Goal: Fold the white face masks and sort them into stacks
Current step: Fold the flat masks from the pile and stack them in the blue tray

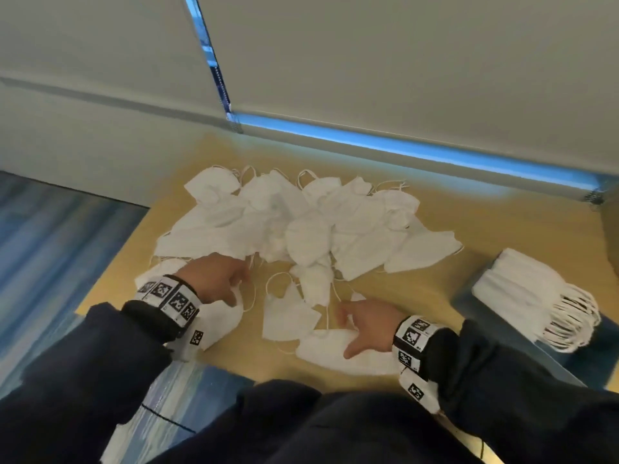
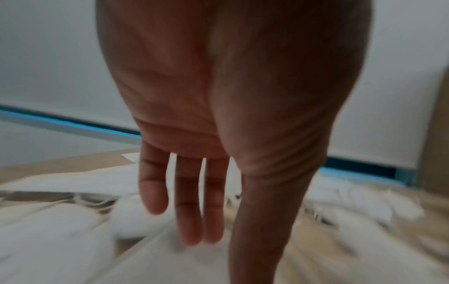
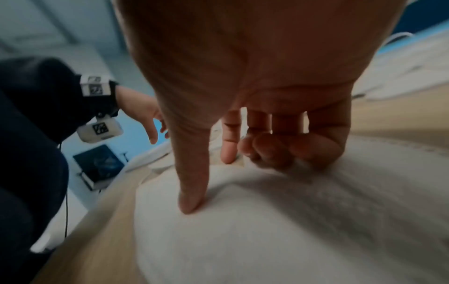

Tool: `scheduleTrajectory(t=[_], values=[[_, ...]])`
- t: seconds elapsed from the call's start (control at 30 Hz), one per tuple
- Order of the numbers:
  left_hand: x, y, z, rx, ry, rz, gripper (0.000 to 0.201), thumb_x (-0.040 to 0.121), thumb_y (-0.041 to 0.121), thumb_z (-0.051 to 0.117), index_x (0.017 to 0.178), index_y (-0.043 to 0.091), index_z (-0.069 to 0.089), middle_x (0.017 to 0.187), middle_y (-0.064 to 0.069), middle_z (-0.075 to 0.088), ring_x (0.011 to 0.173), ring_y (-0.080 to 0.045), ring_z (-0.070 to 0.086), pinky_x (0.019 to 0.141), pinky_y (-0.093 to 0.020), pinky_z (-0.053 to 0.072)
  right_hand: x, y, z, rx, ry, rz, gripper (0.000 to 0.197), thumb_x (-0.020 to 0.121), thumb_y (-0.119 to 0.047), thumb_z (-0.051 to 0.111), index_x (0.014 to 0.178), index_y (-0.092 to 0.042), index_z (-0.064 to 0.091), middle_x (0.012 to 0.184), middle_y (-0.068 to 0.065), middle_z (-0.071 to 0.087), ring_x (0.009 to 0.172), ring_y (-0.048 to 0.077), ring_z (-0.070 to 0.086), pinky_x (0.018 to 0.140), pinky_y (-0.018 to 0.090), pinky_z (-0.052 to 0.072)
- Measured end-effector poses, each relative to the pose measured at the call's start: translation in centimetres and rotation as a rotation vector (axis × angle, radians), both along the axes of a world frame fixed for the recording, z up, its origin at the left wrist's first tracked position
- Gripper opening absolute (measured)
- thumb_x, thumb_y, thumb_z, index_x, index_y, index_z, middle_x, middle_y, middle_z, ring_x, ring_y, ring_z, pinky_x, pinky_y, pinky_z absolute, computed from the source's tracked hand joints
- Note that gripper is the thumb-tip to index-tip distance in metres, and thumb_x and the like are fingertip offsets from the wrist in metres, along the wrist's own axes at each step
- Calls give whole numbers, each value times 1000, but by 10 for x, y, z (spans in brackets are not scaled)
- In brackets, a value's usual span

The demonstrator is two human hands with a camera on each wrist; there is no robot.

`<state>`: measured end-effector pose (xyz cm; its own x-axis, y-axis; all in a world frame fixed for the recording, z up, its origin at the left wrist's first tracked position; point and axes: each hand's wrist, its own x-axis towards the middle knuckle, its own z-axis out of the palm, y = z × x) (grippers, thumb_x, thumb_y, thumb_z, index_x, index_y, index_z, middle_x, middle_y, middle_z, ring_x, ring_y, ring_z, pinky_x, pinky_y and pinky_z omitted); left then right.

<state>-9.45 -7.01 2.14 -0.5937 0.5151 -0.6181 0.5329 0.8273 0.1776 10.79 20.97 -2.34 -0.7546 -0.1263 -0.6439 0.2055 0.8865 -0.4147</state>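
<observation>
Both hands spread — right hand (image 1: 365,324) presses a mask (image 1: 338,353).

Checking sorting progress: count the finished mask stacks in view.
1. The stack sits at the table's right edge, on a blue box, ear loops hanging off. The loose pile lies mid-table; other stacks may be off-frame.

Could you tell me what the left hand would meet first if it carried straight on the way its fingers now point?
Most likely the loose pile of masks: the left hand points its straight fingers forward across the table at the pile's near edge. Depth is unclear, so it may pass just above.
</observation>
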Motion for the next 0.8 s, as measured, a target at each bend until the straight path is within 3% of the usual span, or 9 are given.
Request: scheduleTrajectory(t=[0.13, 0.23, 0.33, 0.4, 0.47, 0.53, 0.63, 0.7, 0.8], values=[[-10, -25, -28, -79, 31, -148, 68, 72, 12, 81, 129, 39, 55, 115, 8, 52, 108, -19, 57, 82, -32, 47, -18, 5, 0, 143, 2, 65, 48, 75, -23, 81, 108, -28, 46, 94, -7, 56, 88, 21, 58, 73, 36, 49], [-20, -22, -30, -31, 63, -258, 54, 72, 29, 84, 119, 39, 60, 107, 10, 51, 105, -18, 58, 79, -31, 39, -31, 27, 7, 297, -22, 71, 40, 77, -7, 70, 103, -27, 47, 87, -11, 48, 86, 20, 55, 66, 31, 41], [-24, -8, -27, 2, 143, -357, 34, 74, 42, 81, 102, 33, 65, 110, 6, 55, 102, -18, 54, 81, -32, 35, -43, 41, 15, 362, -156, 50, 36, 76, -22, 79, 100, -29, 53, 97, -8, 58, 93, 19, 61, 75, 32, 50], [-26, 2, -27, 100, 137, -348, 28, 75, 44, 80, 93, 34, 60, 109, 4, 55, 100, -19, 52, 85, -36, 39, -54, 36, 26, 305, -113, -62, 29, 76, -40, 81, 94, -27, 63, 96, -9, 63, 90, 14, 62, 77, 29, 52], [-29, 10, -23, 263, 73, -251, 29, 75, 45, 81, 85, 34, 56, 104, 5, 56, 96, -18, 53, 83, -35, 42, -74, 22, 37, 198, 58, -251, 24, 81, -48, 76, 91, -27, 67, 92, -8, 67, 85, 12, 62, 70, 27, 48], [-35, 13, -12, 455, -23, -97, 29, 76, 41, 84, 79, 32, 56, 90, 9, 58, 84, -15, 55, 72, -30, 41, -100, 1, 39, 104, 216, -443, 26, 86, -47, 73, 97, -24, 67, 95, -4, 67, 86, 15, 63, 68, 28, 44], [-45, 9, 5, 708, -89, 145, 29, 78, 32, 85, 81, 29, 56, 77, 11, 55, 69, -8, 50, 60, -25, 33, -140, -28, 23, 95, 303, -604, 53, 84, -51, 74, 124, -21, 58, 120, 4, 59, 108, 25, 59, 85, 35, 47], [-53, 0, 10, 848, -103, 299, 34, 77, 26, 86, 94, 30, 57, 89, 10, 61, 79, -9, 55, 65, -27, 38, -157, -40, 8, 152, 267, -706, 77, 77, -51, 80, 139, -23, 45, 132, 10, 50, 119, 33, 54, 98, 44, 48], [-63, -23, 8, 940, -187, 549, 66, 70, 24, 90, 119, 42, 50, 117, 12, 60, 104, -16, 60, 82, -38, 52, -169, -44, -4, 130, 206, -890, 95, 72, -28, 88, 147, -21, 30, 137, 15, 48, 125, 39, 52, 102, 48, 49]])
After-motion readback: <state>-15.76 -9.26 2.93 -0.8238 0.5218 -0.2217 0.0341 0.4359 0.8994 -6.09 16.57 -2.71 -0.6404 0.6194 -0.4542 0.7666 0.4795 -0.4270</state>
